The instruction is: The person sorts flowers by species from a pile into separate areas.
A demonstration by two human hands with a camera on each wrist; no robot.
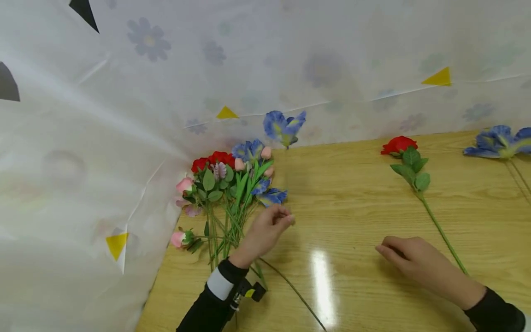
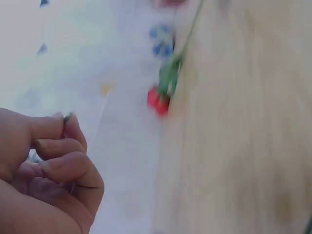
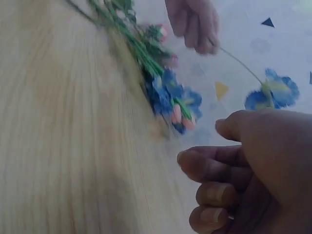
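My left hand (image 1: 265, 230) pinches the thin stem of a blue artificial iris (image 1: 284, 128) between thumb and fingertips. The bloom stands up off the table; the right wrist view shows the stem running from the left hand (image 3: 195, 24) to the iris (image 3: 273, 91). Beneath and beside that hand lies a pile of artificial flowers (image 1: 224, 193), with red and pink roses, blue irises and pink buds. Over the table, my right hand (image 1: 427, 267) has loosely bent fingers and holds nothing; thumb and fingers are apart in its wrist view. Just beyond it lies a single red rose (image 1: 399, 145).
Another blue iris (image 1: 498, 143) lies at the right edge of the wooden table (image 1: 340, 193). A pink rose (image 1: 178, 239) lies at the pile's left, and a loose stem (image 1: 294, 290) points toward the front. Patterned white sheeting (image 1: 257, 55) rises behind and left.
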